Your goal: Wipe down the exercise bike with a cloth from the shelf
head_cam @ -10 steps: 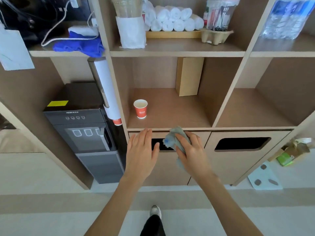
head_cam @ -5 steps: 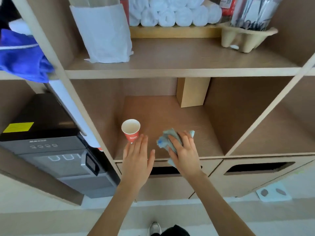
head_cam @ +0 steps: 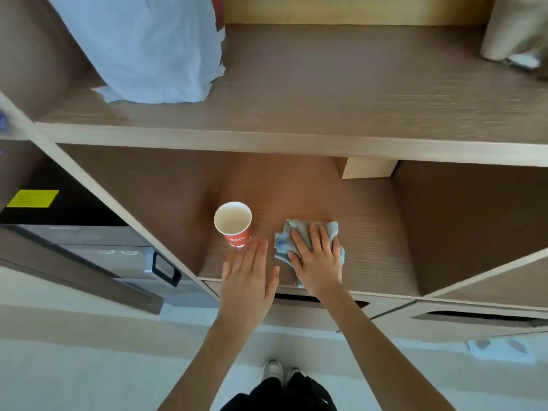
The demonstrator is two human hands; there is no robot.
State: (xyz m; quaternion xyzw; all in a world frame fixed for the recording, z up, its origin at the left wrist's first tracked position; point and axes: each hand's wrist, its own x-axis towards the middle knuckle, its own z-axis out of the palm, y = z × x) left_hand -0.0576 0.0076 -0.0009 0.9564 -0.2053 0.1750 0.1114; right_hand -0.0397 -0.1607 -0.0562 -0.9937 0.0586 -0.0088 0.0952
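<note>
We find the grey cloth [head_cam: 283,245] bunched on the lower shelf [head_cam: 372,247] near its front edge, the right hand [head_cam: 318,262] pressing it with straight fingers, the left hand [head_cam: 249,277] flat, holding nothing, beside the paper cup [head_cam: 234,225]; we advise handling the cloth clear of that cup.

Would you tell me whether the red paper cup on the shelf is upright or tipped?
Upright: the paper cup stands on its base with its round open rim facing up.
</note>
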